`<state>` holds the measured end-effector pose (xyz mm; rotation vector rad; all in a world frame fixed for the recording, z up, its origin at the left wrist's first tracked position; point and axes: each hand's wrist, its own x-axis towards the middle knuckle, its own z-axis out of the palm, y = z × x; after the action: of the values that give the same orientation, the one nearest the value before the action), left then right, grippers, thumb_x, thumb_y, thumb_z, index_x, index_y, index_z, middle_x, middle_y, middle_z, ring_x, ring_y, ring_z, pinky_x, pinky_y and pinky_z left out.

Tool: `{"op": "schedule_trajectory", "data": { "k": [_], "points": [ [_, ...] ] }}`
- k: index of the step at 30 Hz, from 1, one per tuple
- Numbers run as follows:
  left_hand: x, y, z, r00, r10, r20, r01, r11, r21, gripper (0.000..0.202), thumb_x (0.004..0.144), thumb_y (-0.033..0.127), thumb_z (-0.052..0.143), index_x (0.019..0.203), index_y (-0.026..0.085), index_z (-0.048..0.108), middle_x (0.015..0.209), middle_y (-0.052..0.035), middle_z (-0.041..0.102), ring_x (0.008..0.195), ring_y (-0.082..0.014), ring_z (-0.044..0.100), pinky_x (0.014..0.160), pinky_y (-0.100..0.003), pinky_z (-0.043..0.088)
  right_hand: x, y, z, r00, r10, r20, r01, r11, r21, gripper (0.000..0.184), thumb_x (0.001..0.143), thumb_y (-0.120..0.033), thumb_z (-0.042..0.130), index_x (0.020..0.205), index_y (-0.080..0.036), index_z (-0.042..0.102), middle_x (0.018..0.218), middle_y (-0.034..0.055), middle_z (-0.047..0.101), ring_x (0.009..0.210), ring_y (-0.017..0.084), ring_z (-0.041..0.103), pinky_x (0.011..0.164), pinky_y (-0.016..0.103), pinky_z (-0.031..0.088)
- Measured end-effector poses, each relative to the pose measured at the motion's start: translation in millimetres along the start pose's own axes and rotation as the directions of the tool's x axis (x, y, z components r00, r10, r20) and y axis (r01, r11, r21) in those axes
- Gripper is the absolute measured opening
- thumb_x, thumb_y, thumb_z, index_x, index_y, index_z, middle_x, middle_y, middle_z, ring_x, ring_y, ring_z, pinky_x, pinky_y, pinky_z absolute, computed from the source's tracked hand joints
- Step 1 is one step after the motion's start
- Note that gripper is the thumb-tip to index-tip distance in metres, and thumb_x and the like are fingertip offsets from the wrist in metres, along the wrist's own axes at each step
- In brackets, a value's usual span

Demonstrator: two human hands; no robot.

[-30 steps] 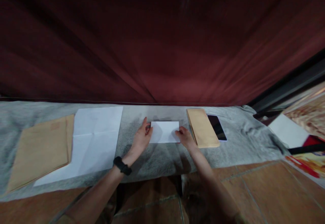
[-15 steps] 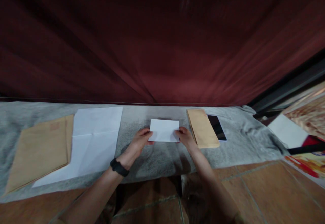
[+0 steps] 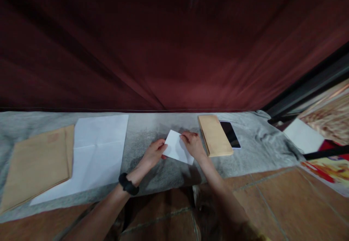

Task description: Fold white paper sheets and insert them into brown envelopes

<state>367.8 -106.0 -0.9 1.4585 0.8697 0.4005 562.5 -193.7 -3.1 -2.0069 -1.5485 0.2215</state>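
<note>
A small white folded paper [image 3: 176, 147] is held tilted above the grey cloth [image 3: 152, 124]. My left hand [image 3: 155, 153] pinches its left edge, thumb on top. My right hand [image 3: 193, 143] grips its upper right edge with bent fingers, covering that corner. To the right of my right hand lies a stack of brown envelopes [image 3: 216, 135], partly over a dark-screened phone [image 3: 231, 134]. Large white sheets [image 3: 100, 153] with a crease lie left of my left hand, and bigger brown envelopes [image 3: 40, 162] overlap them at the far left.
A dark red curtain [image 3: 174, 59] hangs along the back edge of the cloth-covered surface. Tiled floor [image 3: 272, 193] shows below the front edge. At the right stand a dark frame bar [image 3: 308, 82], a white panel [image 3: 304, 135] and a colourful printed sheet [image 3: 327, 172].
The white paper has turned clockwise from level to tilted. My right hand has shifted from its right edge to its upper right edge. The view has moved slightly.
</note>
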Motion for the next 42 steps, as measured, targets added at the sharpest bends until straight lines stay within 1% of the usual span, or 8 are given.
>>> {"op": "schedule_trajectory", "data": {
  "k": [4, 9, 15, 18, 24, 29, 33, 42],
  "points": [
    [-1, -4, 0.1, 0.990, -0.133, 0.044, 0.134, 0.990, -0.036, 0.029, 0.075, 0.044, 0.071, 0.080, 0.018, 0.060, 0.064, 0.0013, 0.065, 0.054, -0.0144, 0.063, 0.049, -0.023, 0.047, 4, -2, 1, 1.000, 0.029, 0.010, -0.027, 0.992, -0.123, 0.023, 0.104, -0.026, 0.052, 0.098, -0.023, 0.074, 0.097, 0.0047, 0.078, 0.093, 0.021, 0.071, 0.088, 0.032, 0.047],
    [-2, -9, 1.8, 0.981, -0.189, 0.054, 0.193, 0.976, -0.098, 0.027, 0.072, 0.036, 0.077, 0.079, 0.018, 0.058, 0.062, 0.0013, 0.067, 0.053, -0.0133, 0.065, 0.051, -0.022, 0.049, 6, -9, 1, 0.999, -0.025, -0.019, 0.019, 0.968, -0.252, 0.022, 0.104, -0.028, 0.052, 0.108, -0.021, 0.073, 0.102, 0.0084, 0.077, 0.101, 0.024, 0.067, 0.099, 0.038, 0.042],
    [-1, -8, 1.8, 0.977, -0.204, -0.064, 0.194, 0.972, -0.132, 0.026, 0.076, 0.032, 0.076, 0.078, 0.020, 0.054, 0.061, 0.0021, 0.067, 0.052, -0.0148, 0.066, 0.053, -0.025, 0.053, 5, -20, 14, 0.981, -0.109, -0.163, 0.085, 0.986, -0.145, 0.036, 0.105, -0.023, 0.043, 0.136, -0.019, 0.062, 0.137, 0.0101, 0.065, 0.127, 0.024, 0.056, 0.113, 0.041, 0.039],
    [-1, -7, 0.0, 0.969, -0.221, -0.109, 0.213, 0.973, -0.084, 0.018, 0.083, 0.026, 0.069, 0.079, 0.021, 0.052, 0.059, 0.0032, 0.065, 0.050, -0.0145, 0.065, 0.052, -0.025, 0.054, -2, -26, 27, 0.986, -0.127, -0.107, 0.118, 0.989, -0.088, 0.040, 0.106, -0.024, 0.040, 0.140, -0.019, 0.060, 0.143, 0.0085, 0.061, 0.131, 0.021, 0.054, 0.115, 0.039, 0.040],
    [-3, -3, -0.8, 0.962, -0.223, -0.160, 0.246, 0.958, 0.145, 0.008, 0.092, 0.016, 0.055, 0.087, 0.022, 0.050, 0.053, 0.0058, 0.060, 0.044, -0.0134, 0.061, 0.047, -0.022, 0.048, -20, -29, 50, 0.990, -0.128, 0.065, 0.140, 0.966, -0.218, 0.048, 0.107, -0.035, 0.042, 0.149, -0.015, 0.051, 0.159, 0.0112, 0.046, 0.148, 0.025, 0.039, 0.122, 0.043, 0.032],
    [-4, 2, -1.1, 0.965, -0.186, -0.187, 0.229, 0.943, 0.244, 0.009, 0.091, 0.014, 0.055, 0.095, 0.021, 0.050, 0.052, 0.0090, 0.054, 0.042, -0.0114, 0.056, 0.044, -0.019, 0.042, -28, -28, 57, 0.997, -0.053, 0.049, 0.066, 0.952, -0.298, 0.049, 0.107, -0.040, 0.040, 0.152, -0.021, 0.048, 0.163, 0.0089, 0.039, 0.150, 0.028, 0.036, 0.124, 0.050, 0.026],
    [0, 1, -7.3, 0.962, -0.209, -0.173, 0.243, 0.948, 0.205, 0.012, 0.091, 0.014, 0.056, 0.098, 0.021, 0.050, 0.049, 0.0106, 0.052, 0.038, -0.0109, 0.052, 0.044, -0.020, 0.041, -30, -32, 52, 0.999, -0.019, 0.049, 0.033, 0.950, -0.311, 0.050, 0.107, -0.042, 0.041, 0.152, -0.020, 0.048, 0.163, 0.0111, 0.039, 0.149, 0.030, 0.037, 0.123, 0.051, 0.026],
    [3, 0, -16.2, 0.969, -0.215, -0.123, 0.237, 0.948, 0.211, 0.014, 0.083, 0.015, 0.063, 0.085, 0.021, 0.051, 0.046, 0.0072, 0.056, 0.038, -0.0140, 0.056, 0.042, -0.021, 0.042, -28, -31, 49, 0.999, -0.025, 0.031, 0.032, 0.956, -0.291, 0.049, 0.107, -0.036, 0.039, 0.150, -0.016, 0.049, 0.158, 0.0130, 0.046, 0.148, 0.027, 0.040, 0.121, 0.048, 0.032]
  ]
}}
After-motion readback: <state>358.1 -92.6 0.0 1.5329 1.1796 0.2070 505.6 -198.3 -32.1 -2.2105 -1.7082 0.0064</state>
